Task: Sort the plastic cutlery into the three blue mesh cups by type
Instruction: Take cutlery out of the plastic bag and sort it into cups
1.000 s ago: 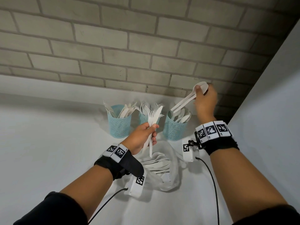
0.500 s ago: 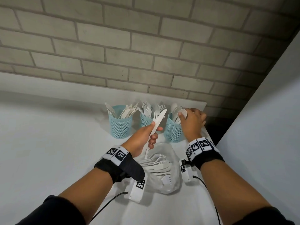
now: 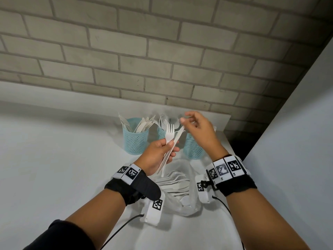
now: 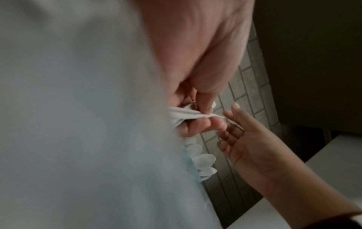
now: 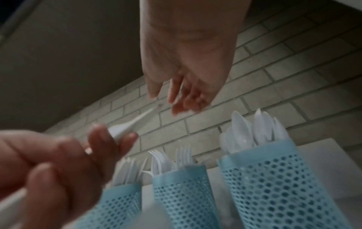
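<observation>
right hand [image 3: 200,130] lifted off spoon cup, grip released (near knife tip) | left hand [image 3: 158,154] grip grasping fork and knife [image 3: 177,137]

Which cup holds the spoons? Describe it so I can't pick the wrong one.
Find the brick wall; three blue mesh cups stand in a row on the white table below it. The spoon cup is the right-hand one, nearest the table's right edge, partly behind the right hand. Only it shows rounded bowls, not tines.
</observation>
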Motion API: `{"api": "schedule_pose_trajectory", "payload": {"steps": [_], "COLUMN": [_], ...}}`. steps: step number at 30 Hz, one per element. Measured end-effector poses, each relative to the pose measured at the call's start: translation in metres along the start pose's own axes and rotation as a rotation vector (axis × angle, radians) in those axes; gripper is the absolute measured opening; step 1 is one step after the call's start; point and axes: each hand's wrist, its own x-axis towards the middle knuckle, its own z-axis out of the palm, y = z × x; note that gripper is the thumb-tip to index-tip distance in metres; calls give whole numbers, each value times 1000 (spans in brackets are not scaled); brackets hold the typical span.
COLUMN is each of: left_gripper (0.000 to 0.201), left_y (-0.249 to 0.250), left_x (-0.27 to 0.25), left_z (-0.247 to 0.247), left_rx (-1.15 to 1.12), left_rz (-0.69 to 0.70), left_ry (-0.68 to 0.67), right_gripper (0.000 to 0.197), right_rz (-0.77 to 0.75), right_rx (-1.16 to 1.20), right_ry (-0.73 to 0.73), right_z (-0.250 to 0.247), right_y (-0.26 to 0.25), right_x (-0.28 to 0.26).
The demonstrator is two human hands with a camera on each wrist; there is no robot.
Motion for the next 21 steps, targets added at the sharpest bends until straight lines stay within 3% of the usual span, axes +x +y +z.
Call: {"api": "schedule_pose_trajectory", "payload": {"steps": [3,9,16,21], "left_gripper": [18,25,25,29], "left_y": [-1,1,2,3], "left_x": [-1,-8,-12,-11], "left_z": [0,-1,-7,-16], "left_rx": [11,49,180,76], "left_rz": [-18,-51,-32,-4], "left_ry": [10,38,32,96], "right_gripper": [31,27,23,15], "right_rz": [117,195,204,83], "right_rx": [28,175,184,169], "right_ry": [-269,-267,34,95], "right_z": [7,9,2,5], "right_y": [1,-4,-16,-40], "right_x": [-4,-10,9,21]}}
